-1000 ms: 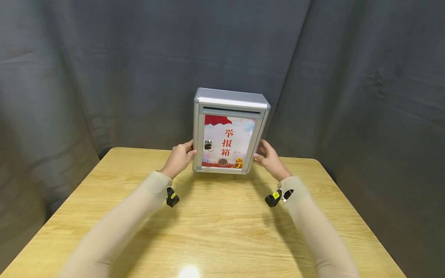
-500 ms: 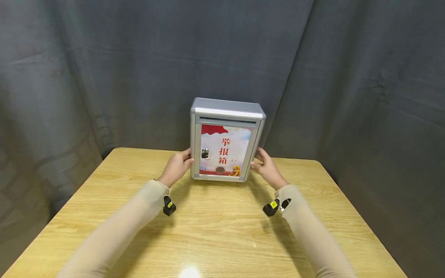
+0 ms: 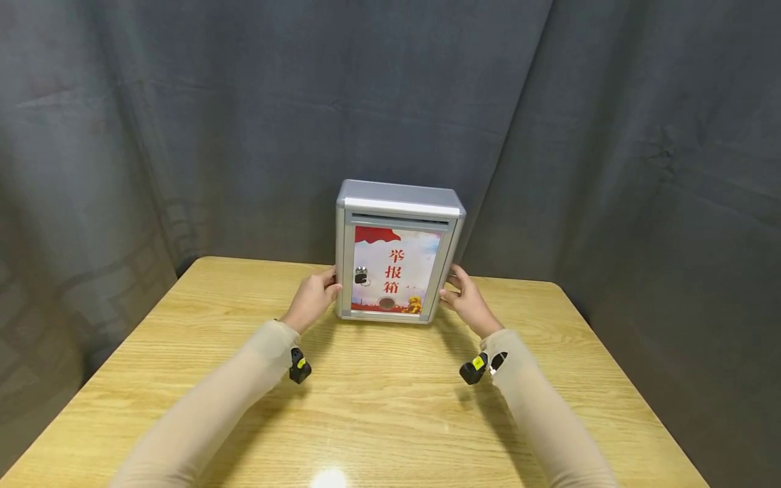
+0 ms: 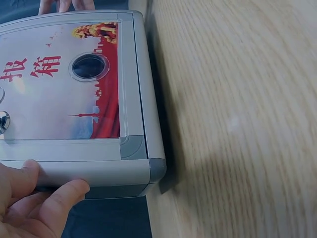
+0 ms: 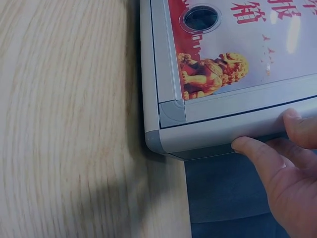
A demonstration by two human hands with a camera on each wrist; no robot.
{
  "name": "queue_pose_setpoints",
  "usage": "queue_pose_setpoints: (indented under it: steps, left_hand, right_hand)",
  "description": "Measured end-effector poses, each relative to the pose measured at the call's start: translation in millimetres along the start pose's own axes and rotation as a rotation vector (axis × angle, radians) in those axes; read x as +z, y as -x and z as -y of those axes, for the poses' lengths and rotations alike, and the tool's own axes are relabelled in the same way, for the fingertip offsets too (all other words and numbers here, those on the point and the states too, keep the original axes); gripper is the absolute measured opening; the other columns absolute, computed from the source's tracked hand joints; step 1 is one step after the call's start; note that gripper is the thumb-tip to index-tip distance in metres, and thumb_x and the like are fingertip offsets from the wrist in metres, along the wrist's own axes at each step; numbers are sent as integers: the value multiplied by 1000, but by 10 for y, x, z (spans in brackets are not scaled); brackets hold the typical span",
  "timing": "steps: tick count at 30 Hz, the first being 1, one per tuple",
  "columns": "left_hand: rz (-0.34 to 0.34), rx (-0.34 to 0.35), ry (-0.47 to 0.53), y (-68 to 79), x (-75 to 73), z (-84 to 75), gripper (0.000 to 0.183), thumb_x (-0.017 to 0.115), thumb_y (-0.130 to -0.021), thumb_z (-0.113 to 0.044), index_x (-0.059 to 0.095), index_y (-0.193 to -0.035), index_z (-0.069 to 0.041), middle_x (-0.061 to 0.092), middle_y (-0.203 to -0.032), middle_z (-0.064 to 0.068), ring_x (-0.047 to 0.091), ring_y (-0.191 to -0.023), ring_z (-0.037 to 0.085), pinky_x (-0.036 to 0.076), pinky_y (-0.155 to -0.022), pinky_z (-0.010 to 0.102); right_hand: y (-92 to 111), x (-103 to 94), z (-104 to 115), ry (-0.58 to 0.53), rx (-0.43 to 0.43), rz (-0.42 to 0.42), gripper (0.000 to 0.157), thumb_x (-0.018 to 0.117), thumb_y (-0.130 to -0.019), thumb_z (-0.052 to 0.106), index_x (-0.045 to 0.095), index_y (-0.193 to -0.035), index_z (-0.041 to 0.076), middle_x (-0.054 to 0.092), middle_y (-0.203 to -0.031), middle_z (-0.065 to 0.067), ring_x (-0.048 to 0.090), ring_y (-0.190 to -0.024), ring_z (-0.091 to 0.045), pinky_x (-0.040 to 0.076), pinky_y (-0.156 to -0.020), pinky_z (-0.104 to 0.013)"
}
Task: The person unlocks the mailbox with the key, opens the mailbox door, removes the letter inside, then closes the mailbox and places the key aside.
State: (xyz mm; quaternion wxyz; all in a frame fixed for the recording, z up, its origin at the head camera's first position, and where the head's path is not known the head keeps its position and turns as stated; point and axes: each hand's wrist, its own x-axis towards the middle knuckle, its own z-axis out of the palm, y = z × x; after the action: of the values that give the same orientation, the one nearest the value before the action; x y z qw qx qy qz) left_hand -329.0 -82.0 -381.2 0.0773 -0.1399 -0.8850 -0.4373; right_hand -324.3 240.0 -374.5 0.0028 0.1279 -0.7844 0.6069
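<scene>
A silver-framed drop box stands upright at the far side of the table, leaning slightly back. A slot runs along the top of its front, above a printed panel with red Chinese characters. My left hand grips its left side low down, with the thumb toward the front. On the opposite side my right hand holds it at about the same height. A lock with a ring sits at the panel's left. Both wrist views show the box's lower edge close against the table, shadow along it.
The wooden table extends toward me, and its far edge passes right behind the box. Grey curtains hang behind and on both sides. A small black device is strapped at the left wrist, another at the right.
The box has come down in the head view, quickly at first and then only slightly, with both hands still gripping its sides. The arms have lowered along with it.
</scene>
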Motion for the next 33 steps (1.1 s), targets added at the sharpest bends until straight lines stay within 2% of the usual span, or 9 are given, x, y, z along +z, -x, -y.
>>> queue_pose_setpoints:
  steps: [6,11,17,22,28,33]
  left_hand:
    - [15,-25,38,6,-2,0,50,53,-100,-10,37,-146,-1,60,-128,21,58,-84,18,49,-69,25]
    - [12,-21,30,-3,4,9,49,53,-99,-9,38,-146,-1,61,-127,21,58,-84,18,50,-70,25]
    - [7,-12,29,-2,-8,7,49,54,-99,-8,39,-145,-1,64,-120,21,56,-81,19,47,-67,26]
    - [15,-19,35,0,-12,6,49,53,-99,-9,38,-146,-1,63,-122,19,56,-83,19,47,-68,25]
    - [11,2,26,1,-17,2,48,53,-99,-8,40,-144,1,61,-128,20,58,-90,20,50,-73,27]
    - [13,2,34,7,-25,11,48,53,-99,-8,39,-145,1,62,-126,20,58,-88,19,49,-71,26]
  right_hand:
    - [-11,11,-9,-11,1,-12,64,45,-97,-11,16,-152,3,36,-144,-31,51,-119,-37,44,-101,-48]
    - [-12,7,-30,-8,9,-12,65,45,-96,-11,15,-152,4,35,-145,-31,52,-117,-35,45,-101,-48]
    - [-7,1,-28,-6,10,-5,64,43,-97,-10,15,-152,5,33,-146,-31,50,-120,-38,44,-101,-49]
    - [-10,-2,-23,-4,14,4,63,43,-98,-9,14,-153,6,31,-147,-31,47,-124,-42,42,-103,-51]
    - [-3,3,-5,-20,21,-4,60,43,-97,-11,19,-150,4,36,-144,-30,53,-117,-36,44,-102,-51]
    - [-2,8,-6,-24,16,-3,59,43,-97,-11,20,-150,4,37,-143,-31,56,-112,-31,44,-101,-52]
